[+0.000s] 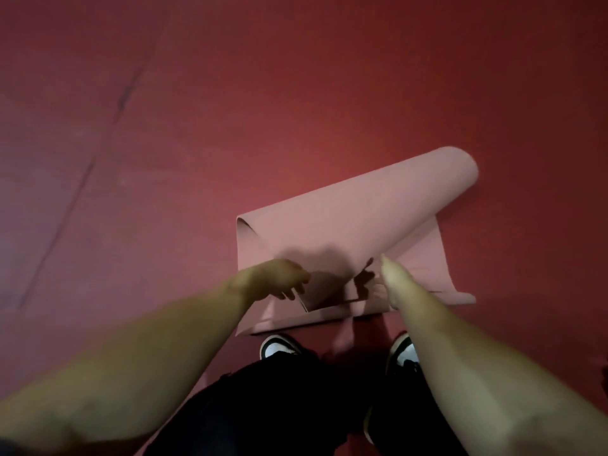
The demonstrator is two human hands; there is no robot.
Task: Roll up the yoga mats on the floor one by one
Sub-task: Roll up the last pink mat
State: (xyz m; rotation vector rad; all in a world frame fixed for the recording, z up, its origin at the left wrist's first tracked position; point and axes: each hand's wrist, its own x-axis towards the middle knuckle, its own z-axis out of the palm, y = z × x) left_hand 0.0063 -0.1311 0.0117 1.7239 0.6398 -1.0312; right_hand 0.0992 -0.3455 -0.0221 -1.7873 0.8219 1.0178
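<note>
The red floor [230,110] fills your view, with one long seam crossing it at the left. One pink yoga mat [355,212] lies on it just ahead of your feet, partly curled: its far end is bent over into a loose fold, and its near edge is lifted. You have two arms reaching down to it. Your left hand [279,278] has its fingers curled on the near edge. Your right hand [390,278] is at that same edge, but blur hides whether it grasps. Two black-and-white shoes [279,345] stand just behind the mat.
</note>
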